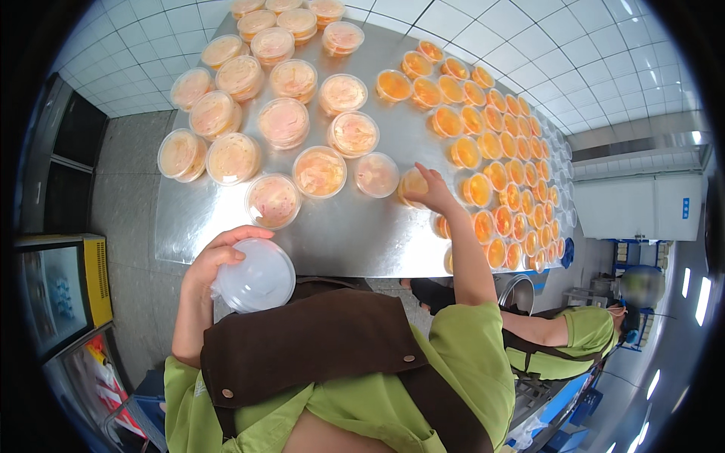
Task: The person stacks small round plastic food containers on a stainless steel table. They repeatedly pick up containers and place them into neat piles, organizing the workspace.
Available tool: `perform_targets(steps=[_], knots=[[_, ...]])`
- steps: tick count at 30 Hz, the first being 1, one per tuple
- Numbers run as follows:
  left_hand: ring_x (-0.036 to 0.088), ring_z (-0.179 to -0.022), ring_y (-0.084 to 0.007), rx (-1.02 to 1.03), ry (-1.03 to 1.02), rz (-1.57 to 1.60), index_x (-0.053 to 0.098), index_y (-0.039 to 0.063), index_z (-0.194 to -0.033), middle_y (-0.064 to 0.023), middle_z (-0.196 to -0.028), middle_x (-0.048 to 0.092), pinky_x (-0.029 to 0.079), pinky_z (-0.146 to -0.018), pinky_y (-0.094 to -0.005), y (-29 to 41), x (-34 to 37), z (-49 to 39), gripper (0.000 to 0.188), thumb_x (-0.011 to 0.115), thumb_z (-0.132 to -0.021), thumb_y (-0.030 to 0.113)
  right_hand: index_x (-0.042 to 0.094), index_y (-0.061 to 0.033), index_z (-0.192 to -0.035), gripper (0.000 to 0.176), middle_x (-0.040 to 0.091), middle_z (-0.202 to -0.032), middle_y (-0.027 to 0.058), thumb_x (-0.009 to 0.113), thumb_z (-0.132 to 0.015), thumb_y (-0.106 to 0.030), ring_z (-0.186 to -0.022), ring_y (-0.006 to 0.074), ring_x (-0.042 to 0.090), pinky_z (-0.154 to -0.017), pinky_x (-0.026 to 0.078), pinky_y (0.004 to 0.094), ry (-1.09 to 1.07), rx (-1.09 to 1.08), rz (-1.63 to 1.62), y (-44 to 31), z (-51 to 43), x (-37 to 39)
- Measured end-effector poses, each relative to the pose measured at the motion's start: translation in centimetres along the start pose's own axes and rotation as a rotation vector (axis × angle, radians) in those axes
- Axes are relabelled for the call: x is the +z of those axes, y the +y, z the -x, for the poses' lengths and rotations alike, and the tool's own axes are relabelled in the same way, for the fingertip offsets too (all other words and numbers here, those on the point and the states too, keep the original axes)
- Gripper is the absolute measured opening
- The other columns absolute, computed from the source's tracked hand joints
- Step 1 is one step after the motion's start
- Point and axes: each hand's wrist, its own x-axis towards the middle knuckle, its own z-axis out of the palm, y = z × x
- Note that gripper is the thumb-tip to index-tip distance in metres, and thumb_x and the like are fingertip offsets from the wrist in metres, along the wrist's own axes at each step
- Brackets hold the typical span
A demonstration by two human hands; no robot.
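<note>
My left hand [218, 255] grips a stack of round translucent plastic lids [257, 274] in front of my apron, at the near edge of the steel table [340, 243]. My right hand [433, 192] reaches over the table with its fingers on a round tub [413, 186] that looks lidded; the fingers partly hide it. Beside that tub, to the left, stands a lidded tub with pale pink contents [376, 175]. More lidded tubs [320, 172] fill the left half, several of them stacked. On the right stand rows of open cups with orange contents [476, 189].
Empty-looking clear cups [566, 170] line the far right end of the table. White tiled wall [504, 34] runs along the back. At the right, a co-worker in a green shirt [589, 334] stands near a metal pot [518, 294]. A glass-door fridge [56, 294] is at the left.
</note>
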Motion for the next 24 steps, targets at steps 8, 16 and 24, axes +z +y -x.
perform_targets(steps=[8, 16, 24], knots=[[0.063, -0.102, -0.0228, 0.013, 0.034, 0.044, 0.059, -0.002, -0.122, -0.0144, -0.110, 0.065, 0.047, -0.093, -0.0315, -1.2, -0.3, 0.0, 0.062, 0.054, -0.064, 0.020, 0.029, -0.0215, -0.150, 0.096, 0.033, -0.147, 0.0246, 0.078, -0.071, -0.047, -0.135, 0.0392, 0.036, -0.111, 0.033, 0.0431, 0.019, 0.048, 0.005, 1.1, 0.5, -0.6], [0.062, -0.104, -0.0229, -0.004, 0.013, 0.044, 0.058, -0.002, -0.122, -0.0143, -0.113, 0.065, 0.046, -0.095, -0.0311, -1.5, -0.6, -0.4, 0.062, 0.054, -0.065, 0.020, 0.037, -0.0297, -0.146, 0.090, 0.024, -0.150, 0.0250, 0.078, -0.068, -0.049, -0.138, 0.0437, 0.026, -0.109, 0.032, 0.0517, 0.216, 0.040, 0.136, 1.2, 0.9, 3.5], [0.061, -0.106, -0.0222, -0.022, 0.017, 0.056, 0.057, -0.001, -0.123, -0.0137, -0.115, 0.064, 0.045, -0.097, -0.0322, -1.1, 0.6, -0.7, 0.061, 0.056, -0.066, 0.019, 0.040, -0.0288, -0.140, 0.082, 0.027, -0.149, 0.0204, 0.072, -0.069, -0.051, -0.137, 0.0407, 0.027, -0.107, 0.031, 0.0542, 0.486, 0.118, 0.242, 1.2, -0.1, 7.6]])
